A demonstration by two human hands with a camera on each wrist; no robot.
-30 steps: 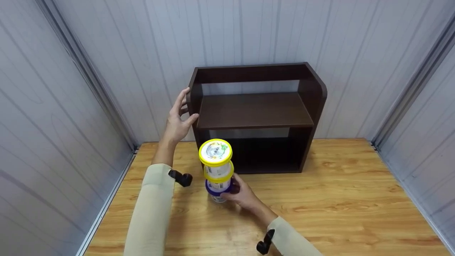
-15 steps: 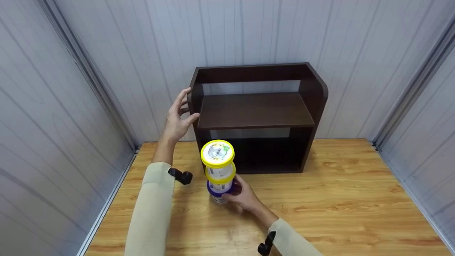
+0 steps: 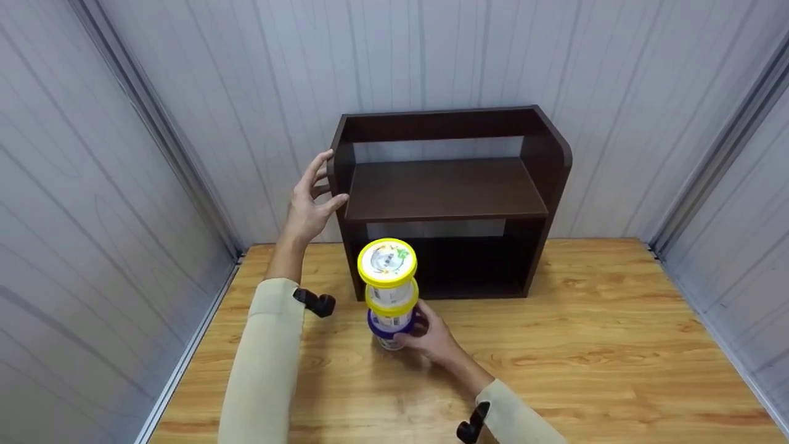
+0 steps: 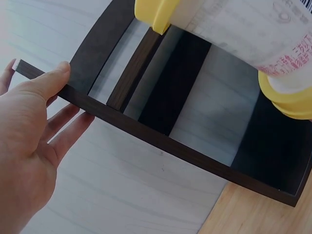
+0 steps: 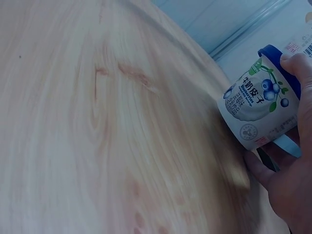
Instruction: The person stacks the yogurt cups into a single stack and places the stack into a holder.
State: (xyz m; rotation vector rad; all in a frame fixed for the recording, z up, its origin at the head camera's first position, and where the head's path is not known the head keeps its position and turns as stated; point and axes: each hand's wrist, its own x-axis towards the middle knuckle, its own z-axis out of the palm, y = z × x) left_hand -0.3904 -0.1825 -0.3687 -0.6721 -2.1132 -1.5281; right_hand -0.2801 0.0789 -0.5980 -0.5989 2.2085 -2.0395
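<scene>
Three tubs are stacked in front of the dark brown shelf (image 3: 447, 188). The top tub (image 3: 387, 262) and the middle tub (image 3: 392, 296) have yellow lids. At the bottom is a white tub (image 5: 258, 100) with a blue lid and printed blueberries. My right hand (image 3: 434, 336) grips this bottom tub, thumb at its lid. Whether its base touches the table cannot be told. My left hand (image 3: 310, 206) holds the shelf's left side panel (image 4: 146, 136), thumb on one face and fingers on the other. In the left wrist view the yellow-lidded tubs cover part of the shelf.
The shelf has an upper board and a lower compartment (image 3: 468, 265), and stands at the back of the wooden table (image 3: 592, 345). Pale panelled walls (image 3: 616, 92) enclose the table behind and on both sides. The stack partly hides the lower compartment's left front.
My right hand and the tub stack have shifted slightly to the right along the shelf's front. My left hand keeps its hold on the side panel.
</scene>
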